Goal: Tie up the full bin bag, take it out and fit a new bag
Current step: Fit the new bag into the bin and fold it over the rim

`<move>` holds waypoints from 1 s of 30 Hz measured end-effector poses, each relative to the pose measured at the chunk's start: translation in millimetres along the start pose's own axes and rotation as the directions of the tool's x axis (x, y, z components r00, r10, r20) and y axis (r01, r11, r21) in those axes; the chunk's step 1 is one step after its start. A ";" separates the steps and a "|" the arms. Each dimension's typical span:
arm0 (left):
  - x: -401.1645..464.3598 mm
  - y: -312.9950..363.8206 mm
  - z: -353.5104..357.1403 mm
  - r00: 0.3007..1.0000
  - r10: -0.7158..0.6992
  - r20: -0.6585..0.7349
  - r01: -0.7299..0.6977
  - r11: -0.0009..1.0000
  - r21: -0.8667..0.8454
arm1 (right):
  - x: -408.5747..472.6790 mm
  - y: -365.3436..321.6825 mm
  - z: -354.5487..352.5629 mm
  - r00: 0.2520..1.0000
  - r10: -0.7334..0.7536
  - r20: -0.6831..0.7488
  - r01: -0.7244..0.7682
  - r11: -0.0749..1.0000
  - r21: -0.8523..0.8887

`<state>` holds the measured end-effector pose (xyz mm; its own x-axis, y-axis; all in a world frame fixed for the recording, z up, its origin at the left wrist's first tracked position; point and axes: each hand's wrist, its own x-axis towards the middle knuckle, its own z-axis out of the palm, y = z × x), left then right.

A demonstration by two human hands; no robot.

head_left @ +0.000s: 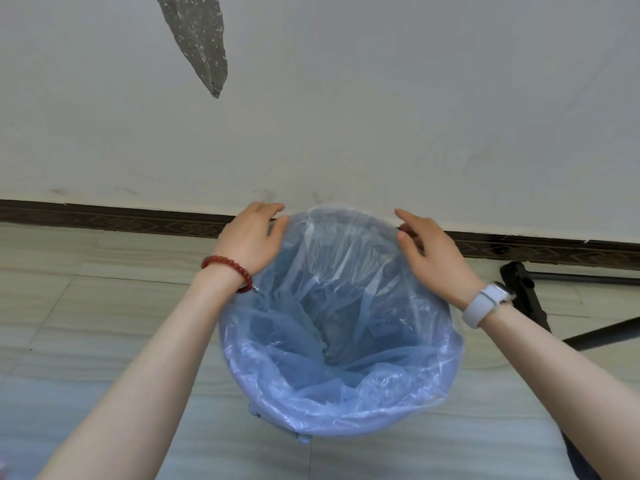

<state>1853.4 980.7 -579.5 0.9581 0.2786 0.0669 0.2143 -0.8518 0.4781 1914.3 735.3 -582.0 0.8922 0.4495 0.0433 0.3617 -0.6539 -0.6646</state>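
Note:
A round blue bin [277, 422] stands on the floor close to the wall, lined with a thin clear plastic bag [346, 306]. The bag's edge is folded over the near rim and stands up loose at the far rim. My left hand [251, 237], with a red bead bracelet on the wrist, pinches the bag's far left edge. My right hand [429, 251], with a white watch on the wrist, holds the bag's far right edge. The bag sags into the bin, and little shows inside it.
A white wall with a dark patterned skirting board [121, 218] runs right behind the bin. Black stand legs [526, 292] lie on the pale tiled floor [86, 306] to the right. A grey patch [201, 39] marks the wall high up.

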 end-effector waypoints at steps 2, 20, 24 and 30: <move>-14.6 -11.7 3.2 0.999 -0.035 0.042 0.037 0.998 -0.047 | -14.1 4.8 2.1 0.999 0.011 -0.036 -0.012 1.000 -0.010; -15.4 -20.0 15.8 0.941 -0.335 -0.043 0.315 0.917 -0.245 | 11.1 11.4 -7.6 0.981 0.186 0.053 -0.185 0.982 -0.038; -26.7 -15.3 18.1 0.851 -0.515 -0.099 0.437 0.802 -0.407 | -10.2 11.6 -8.8 0.962 0.269 -0.043 -0.267 0.962 0.052; -33.8 3.7 27.9 0.811 -0.566 -0.148 0.420 0.740 -0.526 | 2.2 10.6 5.1 0.922 0.363 -0.133 -0.358 0.932 0.066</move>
<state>1827.1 955.7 -604.4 0.6277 0.7736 -0.0866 0.4609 -0.2797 0.8422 1918.8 732.5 -592.7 0.9901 0.0962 -0.1025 0.0000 -0.7295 -0.6840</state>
